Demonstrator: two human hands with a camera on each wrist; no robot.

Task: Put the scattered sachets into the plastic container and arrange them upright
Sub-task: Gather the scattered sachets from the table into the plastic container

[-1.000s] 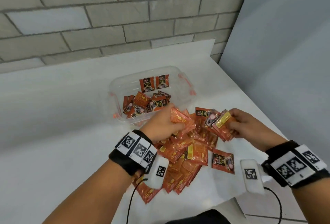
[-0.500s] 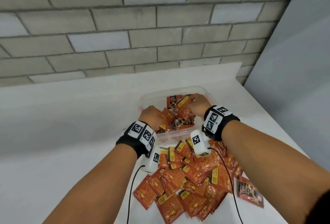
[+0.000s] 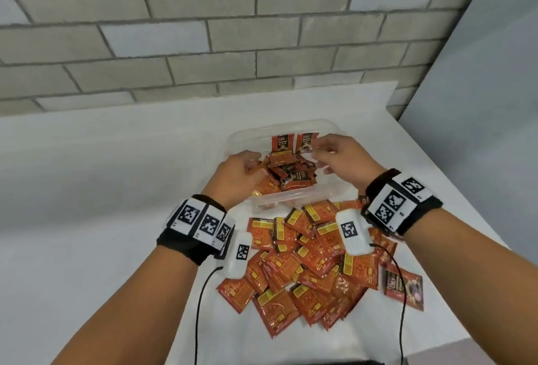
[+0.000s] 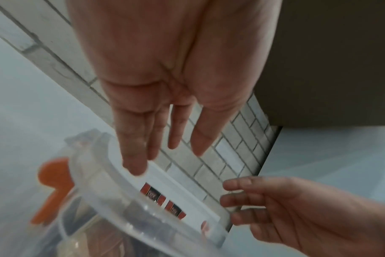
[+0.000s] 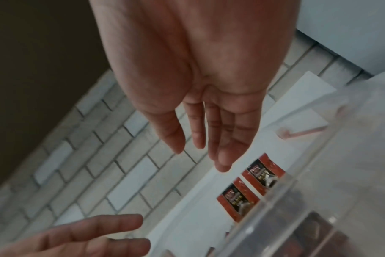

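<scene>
A clear plastic container (image 3: 302, 127) stands on the white table, holding a loose heap of orange sachets (image 3: 288, 175). Two sachets (image 3: 294, 143) stand upright against its far wall, also seen in the wrist views (image 4: 163, 203) (image 5: 251, 187). A large pile of sachets (image 3: 308, 260) lies on the table in front of the container. My left hand (image 3: 241, 169) hovers over the container's left side, fingers straight and empty (image 4: 165, 139). My right hand (image 3: 337, 152) hovers over its right side, fingers relaxed and empty (image 5: 207, 144).
A grey brick wall (image 3: 233, 30) runs behind the table (image 3: 87, 190). A plain pale wall (image 3: 480, 102) closes the right side. One sachet (image 3: 403, 286) lies face up at the pile's right edge. The container has an orange clip (image 4: 53, 179) on its side.
Both hands carried handfuls of sachets from the pile to the container and let them go. Now both hands are empty above it, spread a little apart.
</scene>
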